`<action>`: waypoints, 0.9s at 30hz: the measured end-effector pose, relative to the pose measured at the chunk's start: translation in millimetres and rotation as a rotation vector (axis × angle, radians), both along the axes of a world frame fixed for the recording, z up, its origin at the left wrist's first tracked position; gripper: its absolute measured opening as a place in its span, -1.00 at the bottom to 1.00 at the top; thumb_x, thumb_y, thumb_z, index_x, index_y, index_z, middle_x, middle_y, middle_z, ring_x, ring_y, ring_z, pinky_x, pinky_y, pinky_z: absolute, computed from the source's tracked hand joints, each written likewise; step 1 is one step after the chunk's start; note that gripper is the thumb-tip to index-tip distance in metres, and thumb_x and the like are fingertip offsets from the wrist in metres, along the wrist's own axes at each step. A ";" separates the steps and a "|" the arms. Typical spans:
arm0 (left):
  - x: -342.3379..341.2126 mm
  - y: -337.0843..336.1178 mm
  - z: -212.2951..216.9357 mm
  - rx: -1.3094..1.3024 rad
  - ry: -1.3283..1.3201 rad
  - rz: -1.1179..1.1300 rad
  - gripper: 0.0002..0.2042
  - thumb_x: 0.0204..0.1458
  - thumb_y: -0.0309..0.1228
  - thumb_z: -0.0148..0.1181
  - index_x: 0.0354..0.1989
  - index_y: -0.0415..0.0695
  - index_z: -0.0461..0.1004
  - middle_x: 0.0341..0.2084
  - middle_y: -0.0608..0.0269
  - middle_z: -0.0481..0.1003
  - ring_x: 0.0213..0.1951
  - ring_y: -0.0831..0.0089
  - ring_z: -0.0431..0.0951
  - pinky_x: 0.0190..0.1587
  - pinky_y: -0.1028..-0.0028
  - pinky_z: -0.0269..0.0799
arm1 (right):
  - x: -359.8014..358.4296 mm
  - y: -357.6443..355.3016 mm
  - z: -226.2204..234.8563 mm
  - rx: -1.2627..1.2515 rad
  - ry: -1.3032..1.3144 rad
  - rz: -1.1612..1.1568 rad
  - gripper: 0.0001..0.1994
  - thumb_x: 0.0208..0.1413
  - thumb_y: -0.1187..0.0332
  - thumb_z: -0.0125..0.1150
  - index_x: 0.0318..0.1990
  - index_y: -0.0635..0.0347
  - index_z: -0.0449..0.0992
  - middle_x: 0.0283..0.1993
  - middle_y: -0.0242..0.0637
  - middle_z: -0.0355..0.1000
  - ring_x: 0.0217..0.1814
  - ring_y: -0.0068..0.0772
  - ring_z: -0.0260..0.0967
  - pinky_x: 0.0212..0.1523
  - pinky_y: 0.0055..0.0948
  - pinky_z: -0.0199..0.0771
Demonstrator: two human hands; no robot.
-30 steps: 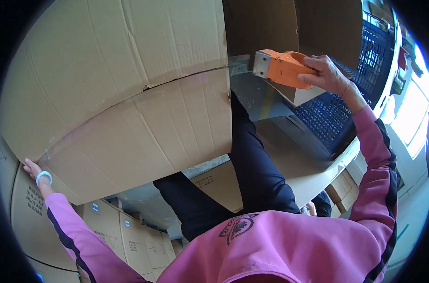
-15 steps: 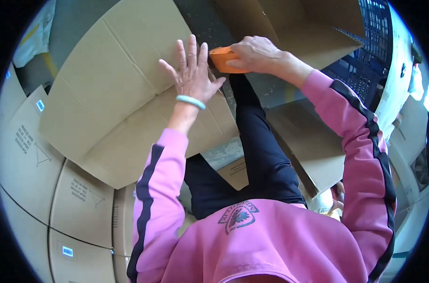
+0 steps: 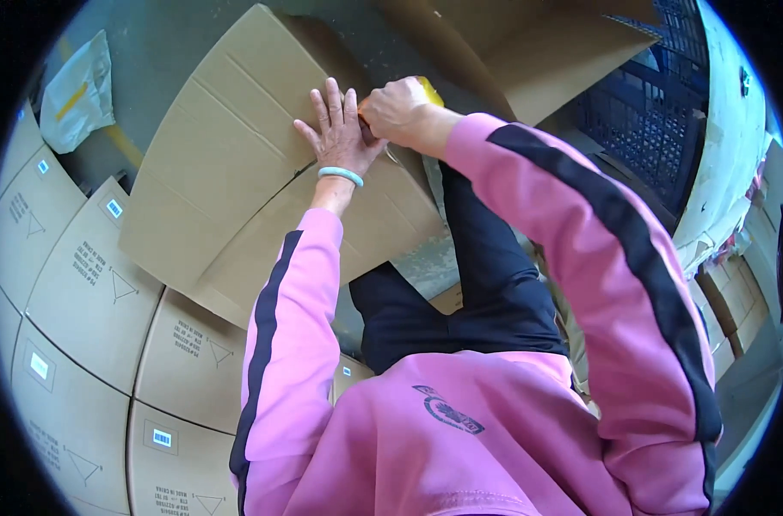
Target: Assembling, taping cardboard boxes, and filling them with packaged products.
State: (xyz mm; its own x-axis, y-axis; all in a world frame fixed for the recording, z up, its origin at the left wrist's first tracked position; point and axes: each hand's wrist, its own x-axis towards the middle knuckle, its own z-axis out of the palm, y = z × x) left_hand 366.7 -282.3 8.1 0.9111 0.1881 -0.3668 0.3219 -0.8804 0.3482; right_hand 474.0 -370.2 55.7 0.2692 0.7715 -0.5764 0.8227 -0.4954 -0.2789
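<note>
A brown cardboard box (image 3: pixel 237 112) lies before me, its two top flaps meeting along a seam that runs from lower left to upper right. My left hand (image 3: pixel 344 138) rests flat on the flaps near the seam's far end, fingers spread, a pale bracelet on the wrist. Right beside it, my right hand (image 3: pixel 400 112) is closed around an orange and yellow tape dispenser (image 3: pixel 431 91) at the box's right edge. Most of the dispenser is hidden by the hand, and I cannot see whether tape touches the cardboard.
Closed, printed cartons (image 3: pixel 90 249) are stacked along the left. An open cardboard box (image 3: pixel 529 52) stands at the far right, with a dark plastic crate (image 3: pixel 650 129) beside it. A white bag (image 3: pixel 80 95) lies on the floor at the far left. My legs straddle the near side.
My right hand has moved left with the tape dispenser, up to my left hand at the box's edge. The two flaps now lie more level with each other. The whole view has shifted.
</note>
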 end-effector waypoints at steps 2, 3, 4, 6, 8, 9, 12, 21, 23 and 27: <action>-2.3 5.7 -6.1 0.016 0.013 -0.003 -0.10 -0.40 0.00 0.30 0.18 0.01 -0.02 0.26 0.23 -0.39 0.27 0.14 -0.46 0.07 -0.30 -0.50 | -9.1 12.6 -7.4 -0.029 -0.029 0.004 -0.85 -0.14 0.32 0.10 -0.44 0.15 0.53 -0.41 -0.27 0.48 -0.38 -0.28 0.47 -0.46 -0.32 0.43; -2.0 7.6 -9.5 0.024 0.037 0.003 -0.10 -0.39 0.00 0.30 0.18 0.01 -0.03 0.26 0.23 -0.40 0.27 0.13 -0.47 0.08 -0.29 -0.49 | -13.7 13.5 -14.6 -0.026 -0.040 -0.003 -0.85 -0.14 0.32 0.10 -0.44 0.15 0.53 -0.41 -0.27 0.48 -0.38 -0.28 0.47 -0.46 -0.32 0.43; 1.7 7.6 -10.8 0.033 0.020 0.000 -0.10 -0.39 0.00 0.30 0.18 0.01 -0.03 0.26 0.23 -0.40 0.27 0.13 -0.47 0.08 -0.29 -0.49 | -13.8 13.6 -19.8 0.035 -0.078 0.022 -0.85 -0.14 0.32 0.10 -0.44 0.15 0.53 -0.40 -0.28 0.48 -0.38 -0.28 0.47 -0.46 -0.30 0.42; 2.7 8.9 -11.6 0.066 0.071 -0.005 -0.12 -0.36 -0.01 0.28 0.18 0.00 -0.03 0.26 0.23 -0.40 0.27 0.13 -0.47 0.09 -0.26 -0.48 | -6.5 12.5 -22.7 0.085 -0.119 0.094 -0.84 -0.14 0.30 0.08 -0.45 0.14 0.53 -0.43 -0.27 0.48 -0.38 -0.27 0.46 -0.45 -0.28 0.42; 3.6 15.8 -14.1 0.045 -0.038 0.024 -0.18 -0.34 -0.06 0.28 0.15 0.02 0.03 0.26 0.23 -0.39 0.27 0.11 -0.46 0.10 -0.26 -0.47 | 9.2 16.3 -19.7 0.004 0.005 0.116 -0.78 -0.03 0.25 0.00 -0.33 0.13 0.51 -0.33 -0.29 0.48 -0.26 -0.28 0.45 -0.35 -0.18 0.42; 3.6 19.9 -11.2 0.065 0.006 0.011 -0.23 -0.34 -0.07 0.28 0.12 0.05 0.07 0.26 0.22 -0.38 0.27 0.10 -0.45 0.10 -0.26 -0.45 | 13.1 13.6 -19.2 0.002 0.007 0.076 -0.78 -0.06 0.25 0.00 -0.34 0.12 0.52 -0.34 -0.26 0.48 -0.27 -0.25 0.45 -0.36 -0.24 0.43; -2.2 21.4 -2.5 0.080 0.015 -0.005 -0.44 -0.33 -0.12 0.28 -0.07 0.07 0.26 0.26 0.20 -0.33 0.27 0.06 -0.42 0.09 -0.27 -0.40 | 25.7 -7.0 -3.0 0.005 0.126 -0.070 -0.77 -0.11 0.26 -0.01 -0.35 0.11 0.52 -0.34 -0.18 0.47 -0.27 -0.22 0.44 -0.33 -0.32 0.43; 4.3 7.6 -15.6 0.215 -0.096 0.103 -0.87 -0.18 -0.35 0.15 -0.43 -0.07 0.44 0.24 0.24 -0.19 0.26 0.00 -0.32 0.03 -0.35 -0.25 | -11.9 0.0 -12.8 0.013 -0.039 -0.123 -0.80 -0.08 0.26 0.01 -0.43 0.11 0.54 -0.37 -0.27 0.48 -0.31 -0.38 0.46 -0.40 -0.36 0.38; 7.3 4.9 -17.8 0.195 -0.031 0.084 -0.87 -0.17 -0.37 0.14 -0.41 -0.09 0.45 0.23 0.30 -0.14 0.26 -0.01 -0.34 0.02 -0.38 -0.29 | -15.5 8.9 -11.0 0.007 -0.054 -0.102 -0.83 -0.07 0.32 0.01 -0.40 0.09 0.53 -0.35 -0.29 0.49 -0.31 -0.36 0.46 -0.43 -0.33 0.36; 9.0 7.0 -17.6 0.134 -0.092 0.109 -0.87 -0.16 -0.38 0.14 -0.41 -0.11 0.45 0.22 0.33 -0.10 0.25 -0.02 -0.36 0.01 -0.39 -0.35 | -15.6 16.1 -16.2 0.002 -0.051 -0.099 -0.83 -0.05 0.32 0.02 -0.38 0.11 0.54 -0.34 -0.27 0.49 -0.30 -0.29 0.46 -0.45 -0.27 0.36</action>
